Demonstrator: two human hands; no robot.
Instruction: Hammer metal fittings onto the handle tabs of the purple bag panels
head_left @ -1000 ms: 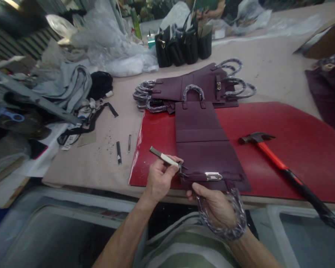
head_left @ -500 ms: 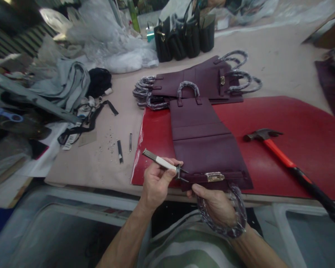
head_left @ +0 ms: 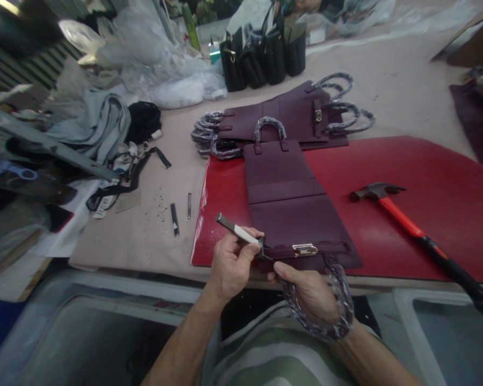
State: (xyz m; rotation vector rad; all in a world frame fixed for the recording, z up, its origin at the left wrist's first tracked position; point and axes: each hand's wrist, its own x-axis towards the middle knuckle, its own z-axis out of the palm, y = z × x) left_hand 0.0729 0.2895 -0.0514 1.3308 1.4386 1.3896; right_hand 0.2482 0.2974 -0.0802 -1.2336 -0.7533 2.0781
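My left hand (head_left: 232, 262) pinches a two-pronged punch (head_left: 237, 230) with a white-wrapped shank. It is tilted, its prongs over the near left corner of a dark purple leather bag piece (head_left: 285, 214). Whether the prongs touch the leather I cannot tell. My right hand (head_left: 309, 289) grips the near edge of that piece between thumb and fingers, and a plastic-wrapped handle (head_left: 345, 300) loops around the hand. A gold clasp (head_left: 305, 249) sits on a strap along the near edge. The piece lies on a red board (head_left: 406, 214).
A claw hammer (head_left: 402, 214) with a red and black grip lies to the right. Left of the board are a dark metal bar (head_left: 174, 219), a thin rod (head_left: 189, 206) and scattered bits. Stacked purple bag pieces (head_left: 273, 115) and small black bags (head_left: 261, 59) are farther back.
The punch has moved slightly right and its prongs have come closer to the strap at the leather's near left corner. My right hand keeps its grip on the edge.
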